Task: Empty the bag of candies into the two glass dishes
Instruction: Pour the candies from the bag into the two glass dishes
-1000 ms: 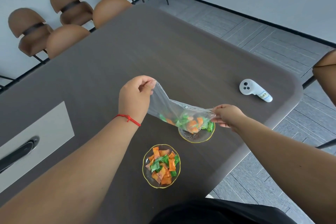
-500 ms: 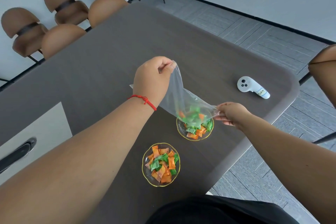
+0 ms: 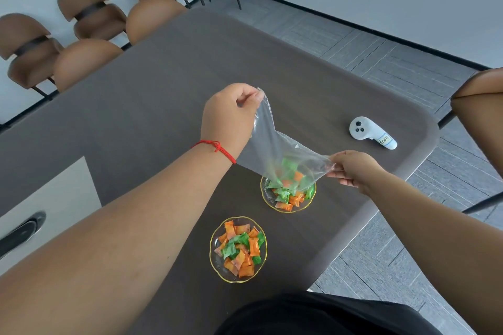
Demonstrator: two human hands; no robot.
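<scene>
A clear plastic bag [image 3: 275, 149] hangs tilted over the far glass dish [image 3: 265, 200]. My left hand [image 3: 228, 119] pinches its upper corner, raised high. My right hand [image 3: 353, 168] pinches the lower edge by the mouth. Orange and green wrapped candies [image 3: 285, 171] sit at the bag's low end and spill into the far dish, which holds a small heap [image 3: 290, 197]. The near glass dish [image 3: 215, 261], gold-rimmed, is full of the same orange and green candies [image 3: 239, 249].
A white handheld controller [image 3: 370, 132] lies on the dark table [image 3: 152, 106] to the right of the bag. The table's right edge runs close past the dishes. Brown chairs [image 3: 89, 13] line the far left side, and another chair back [image 3: 479, 106] sits at the right.
My left hand has lifted the bag's upper corner up and to the right, steepening the bag. Candies have slid down and dropped into the far dish.
</scene>
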